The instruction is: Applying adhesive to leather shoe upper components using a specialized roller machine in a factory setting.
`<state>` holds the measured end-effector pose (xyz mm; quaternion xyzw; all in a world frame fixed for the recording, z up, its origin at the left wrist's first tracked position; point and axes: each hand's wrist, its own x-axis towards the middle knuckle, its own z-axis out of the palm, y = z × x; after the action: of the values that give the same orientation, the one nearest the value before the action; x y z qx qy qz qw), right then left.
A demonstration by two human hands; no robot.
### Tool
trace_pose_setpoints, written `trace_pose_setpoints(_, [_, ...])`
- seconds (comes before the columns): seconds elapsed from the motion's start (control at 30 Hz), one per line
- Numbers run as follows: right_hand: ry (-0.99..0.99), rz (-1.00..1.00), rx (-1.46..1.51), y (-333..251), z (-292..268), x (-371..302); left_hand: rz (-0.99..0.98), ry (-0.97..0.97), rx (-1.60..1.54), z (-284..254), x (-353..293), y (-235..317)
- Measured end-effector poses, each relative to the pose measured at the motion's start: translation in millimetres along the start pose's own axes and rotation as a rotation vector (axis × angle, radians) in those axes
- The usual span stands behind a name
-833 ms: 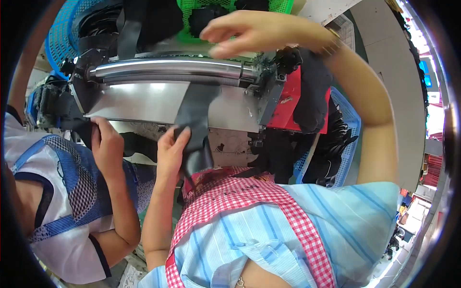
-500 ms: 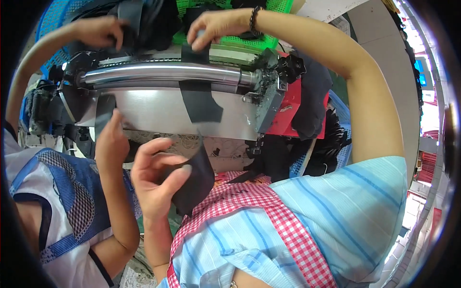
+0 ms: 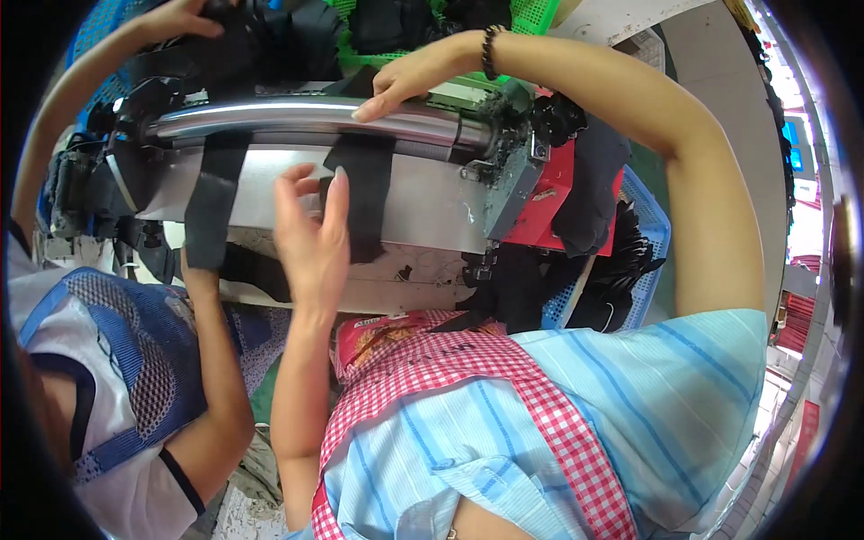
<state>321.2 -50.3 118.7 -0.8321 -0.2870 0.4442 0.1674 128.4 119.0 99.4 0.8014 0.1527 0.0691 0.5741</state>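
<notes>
Palm up, my left hand [image 3: 310,238] has its thumb and fingers apart with nothing between them. Its thumb overlaps the edge of a black fabric piece [image 3: 367,202] that hangs from the roller over a smooth metal plate [image 3: 432,202]. My right hand [image 3: 409,79] reaches over the shiny metal roller [image 3: 279,117] of the machine, thumb down against it, the other fingers loosely bent and partly hidden. A corner of black fabric [image 3: 353,85] lies behind the roller, beside that hand. Left of my left hand, a second black strip [image 3: 216,193] hangs from the roller.
A co-worker at the left has one hand [image 3: 200,277] at the second strip's lower end and the other [image 3: 175,20] by a dark fabric pile [image 3: 270,49]. A green basket [image 3: 535,16] stands behind the machine; a blue basket [image 3: 650,270] holds black pieces at the right.
My left hand has let go of a black fabric piece and risen to the plate. My right hand has released another piece and come down onto the roller. The co-worker's upper hand moved away.
</notes>
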Motion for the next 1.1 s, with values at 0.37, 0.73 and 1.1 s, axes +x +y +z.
trace_pose_setpoints(0.37, [0.338, -0.6, -0.13, -12.3, -68.7, -52.2, 0.28, -0.818, 0.244, 24.1, 194.0, 50.4])
trace_pose_setpoints(0.73, [0.839, 0.398, 0.488, 268.6, 154.2, -351.7, 0.841, -0.486, 0.062, 128.1, 191.9, 210.9])
trace_pose_setpoints(1.1, [0.615, 0.366, 0.191, 331.5, 141.6, -229.1, 1.23, -1.578, 1.186, 254.8, -12.8, 185.1])
